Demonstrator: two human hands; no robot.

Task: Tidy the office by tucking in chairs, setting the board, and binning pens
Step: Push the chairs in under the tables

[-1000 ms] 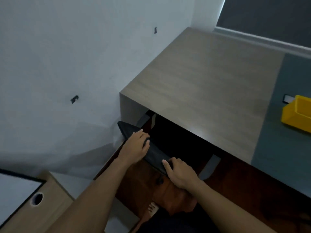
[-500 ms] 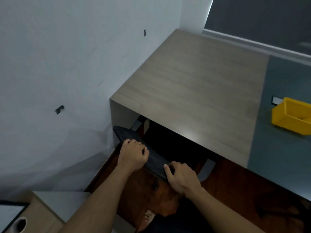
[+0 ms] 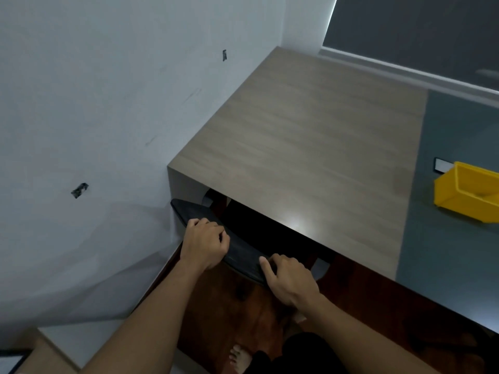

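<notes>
A black office chair's curved backrest top (image 3: 194,214) shows at the front edge of the wood-grain desk (image 3: 318,147); its seat is hidden under the desk, and grey armrests peek out on both sides. My left hand (image 3: 205,244) grips the backrest's left part, fingers curled over it. My right hand (image 3: 291,279) holds the backrest's right end. A yellow bin (image 3: 469,195) stands on the grey-green part of the desk at the right.
A white wall (image 3: 94,117) runs along the left, close to the chair and desk side. A pale low cabinet (image 3: 54,352) sits at the lower left. Dark red-brown floor and my bare foot (image 3: 240,360) lie below. A small white card (image 3: 442,166) lies behind the bin.
The chair back has moved forward toward the desk with both hands on it, and the view has shifted so the low cabinet slid toward the lower-left corner.
</notes>
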